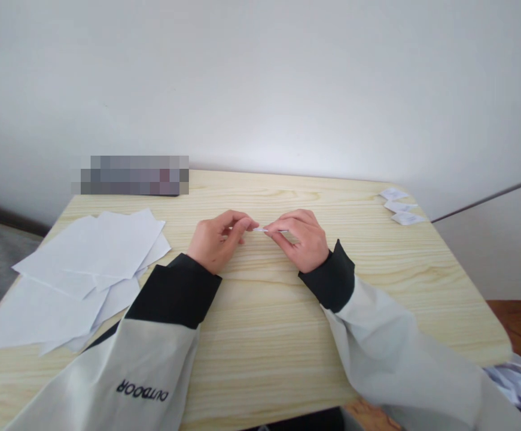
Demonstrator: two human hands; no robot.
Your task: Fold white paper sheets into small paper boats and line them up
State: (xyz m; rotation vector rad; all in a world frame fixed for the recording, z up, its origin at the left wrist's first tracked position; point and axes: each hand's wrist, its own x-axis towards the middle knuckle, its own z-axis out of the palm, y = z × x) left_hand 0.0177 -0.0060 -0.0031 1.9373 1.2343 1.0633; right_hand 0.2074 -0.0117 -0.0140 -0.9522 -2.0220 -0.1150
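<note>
Above the middle of the table, a small folded piece of white paper is pinched between my two hands, seen nearly edge-on. My left hand grips its left end between thumb and fingertips. On the other end, my right hand is closed with thumb and index finger, and the fingers cover most of the paper. How it is folded I cannot make out.
Loose white sheets overlap on the left of the wooden table. Three small folded papers lie in a row at the far right. A blurred box-like object stands by the wall. White papers show below the right edge.
</note>
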